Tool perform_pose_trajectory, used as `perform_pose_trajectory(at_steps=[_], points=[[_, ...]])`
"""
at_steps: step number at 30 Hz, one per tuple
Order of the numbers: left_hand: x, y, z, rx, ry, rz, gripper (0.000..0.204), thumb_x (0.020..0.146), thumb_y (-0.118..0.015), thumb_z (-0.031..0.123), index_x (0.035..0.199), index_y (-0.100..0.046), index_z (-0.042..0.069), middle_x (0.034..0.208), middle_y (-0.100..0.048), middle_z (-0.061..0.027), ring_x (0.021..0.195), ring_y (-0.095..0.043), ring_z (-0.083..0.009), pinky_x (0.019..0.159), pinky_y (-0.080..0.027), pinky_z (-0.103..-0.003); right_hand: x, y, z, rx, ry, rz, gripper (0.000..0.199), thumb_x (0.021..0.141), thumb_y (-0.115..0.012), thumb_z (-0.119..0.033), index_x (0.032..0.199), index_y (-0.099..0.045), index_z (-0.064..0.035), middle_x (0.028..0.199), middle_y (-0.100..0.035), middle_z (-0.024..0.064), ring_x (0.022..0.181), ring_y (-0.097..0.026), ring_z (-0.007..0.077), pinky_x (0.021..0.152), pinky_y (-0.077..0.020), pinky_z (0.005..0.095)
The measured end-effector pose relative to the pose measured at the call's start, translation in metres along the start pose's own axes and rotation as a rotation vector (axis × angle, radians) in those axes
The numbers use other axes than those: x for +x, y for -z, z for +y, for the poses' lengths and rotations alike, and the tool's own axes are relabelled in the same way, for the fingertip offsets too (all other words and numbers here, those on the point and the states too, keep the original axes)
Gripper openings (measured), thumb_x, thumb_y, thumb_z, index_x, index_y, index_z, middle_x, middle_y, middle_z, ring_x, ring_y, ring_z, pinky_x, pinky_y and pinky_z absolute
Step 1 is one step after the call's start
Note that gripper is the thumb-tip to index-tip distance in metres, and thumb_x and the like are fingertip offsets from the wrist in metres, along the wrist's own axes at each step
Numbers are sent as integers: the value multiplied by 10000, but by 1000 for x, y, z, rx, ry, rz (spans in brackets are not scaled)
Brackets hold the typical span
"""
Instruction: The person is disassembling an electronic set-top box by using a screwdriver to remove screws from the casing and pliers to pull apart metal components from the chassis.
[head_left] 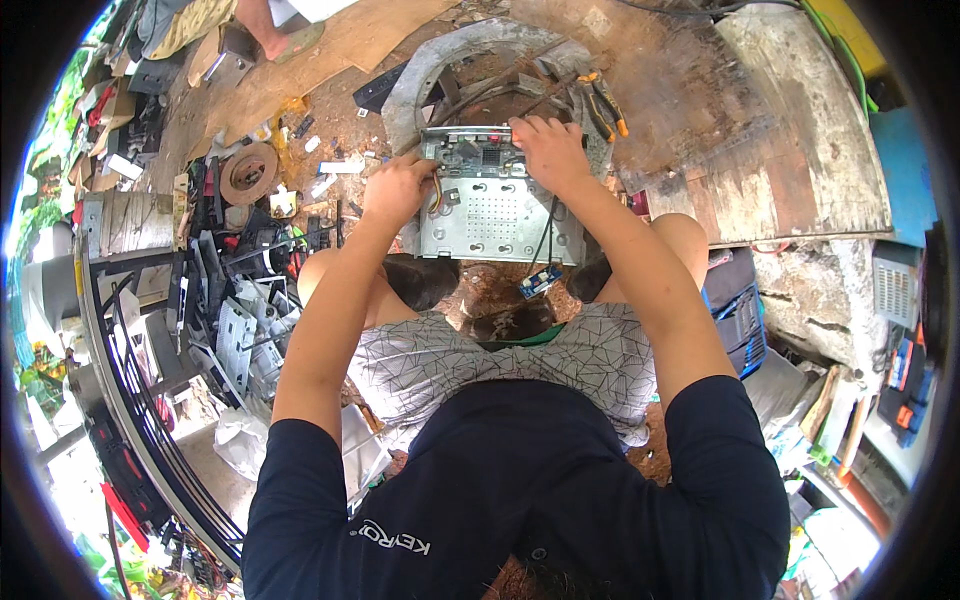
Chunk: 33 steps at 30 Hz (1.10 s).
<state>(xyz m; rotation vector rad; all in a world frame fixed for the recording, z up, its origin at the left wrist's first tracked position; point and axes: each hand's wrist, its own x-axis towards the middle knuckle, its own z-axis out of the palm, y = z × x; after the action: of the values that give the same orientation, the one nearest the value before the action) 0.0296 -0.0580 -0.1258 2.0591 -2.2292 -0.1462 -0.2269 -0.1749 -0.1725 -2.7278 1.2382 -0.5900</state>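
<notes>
An opened metal electronics chassis (495,225) lies in front of me between my knees, with a green circuit board (470,155) along its far side. My left hand (398,188) is closed on its left edge near a bundle of coloured wires (436,196). At the far right corner, my right hand (550,153) grips the rim, fingers curled over it; some fingertips are hidden. From a black cable on the right side hangs a small blue circuit board (540,282), below the chassis's near edge.
Under the chassis's far end is a round grey concrete ring (405,95). Orange-handled pliers (605,108) lie on its right side. Scrap metal parts (235,335) are heaped at left beside a metal rack (130,380). Wooden boards (760,190) stretch right. Another person's foot (270,42) is at far left.
</notes>
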Motion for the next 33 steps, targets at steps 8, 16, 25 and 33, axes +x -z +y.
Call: perform_pose_trajectory(at_steps=[8, 16, 25, 33], points=[[8, -15, 0, -42, -7, 91, 106, 848, -678, 239, 914, -714, 164, 863, -662, -44, 840, -679, -277, 682, -547, -410, 2, 11, -5, 11, -50, -136, 378, 914, -569, -147, 1289, -588, -192, 1188, -640, 30, 1045, -598, 243, 900, -388, 460], [12, -11, -3, -113, -137, 118, 109, 839, -671, 186, 931, -711, 143, 861, -657, -52, 848, -672, -281, 716, -541, -408, 1, 13, 1, -15, -28, -138, 376, 919, -531, -132, 1285, -591, -192, 1172, -640, 28, 1046, -596, 239, 899, -394, 466], [23, 65, -33, -316, 127, 398, 194, 819, -609, 109, 996, -675, 62, 960, -664, -168, 938, -645, -378, 830, -520, -466, 5, 5, -1, -81, -13, -116, 393, 945, -513, -184, 1335, -556, -214, 1258, -625, 30, 1099, -601, 257, 905, -417, 511], [-112, 82, -145, -186, 527, 840, 227, 821, -744, 207, 973, -707, 43, 877, -660, -157, 792, -655, -306, 718, -524, -385, 4, -1, 0, -32, 40, -104, 429, 933, -589, -210, 1360, -545, -218, 1271, -617, 38, 1138, -586, 288, 934, -412, 512]])
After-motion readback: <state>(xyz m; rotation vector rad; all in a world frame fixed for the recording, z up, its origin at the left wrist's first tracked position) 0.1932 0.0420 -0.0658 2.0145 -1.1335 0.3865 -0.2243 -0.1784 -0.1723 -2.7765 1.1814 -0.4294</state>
